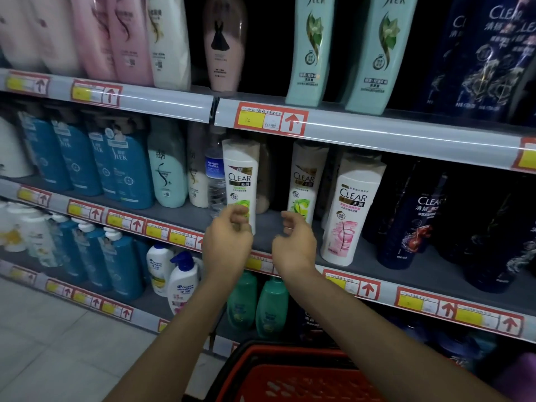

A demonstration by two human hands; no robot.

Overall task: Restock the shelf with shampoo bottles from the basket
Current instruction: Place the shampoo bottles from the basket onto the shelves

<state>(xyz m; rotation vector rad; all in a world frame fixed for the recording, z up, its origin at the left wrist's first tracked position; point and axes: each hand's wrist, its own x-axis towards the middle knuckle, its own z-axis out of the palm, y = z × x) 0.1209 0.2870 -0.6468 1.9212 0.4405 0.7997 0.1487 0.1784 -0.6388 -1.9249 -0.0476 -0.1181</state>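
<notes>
A white CLEAR shampoo bottle with a green label (240, 175) stands upright on the middle shelf (269, 227). My left hand (227, 242) is in front of its lower part, fingers loosely curled against it; a grip does not show. My right hand (293, 245) hovers over the bare shelf gap to the bottle's right, fingers half curled and holding nothing. A second green-label CLEAR bottle (304, 184) stands further back on the right. The red basket (290, 352) sits below my forearms at the bottom edge; only its mesh shows.
A pink-label CLEAR bottle (348, 216) and dark blue bottles (412, 221) stand to the right. A clear water bottle (216, 175) and teal bottles (168, 169) stand to the left. The upper shelf edge (348, 129) hangs just above. Green bottles (258, 303) fill the shelf below.
</notes>
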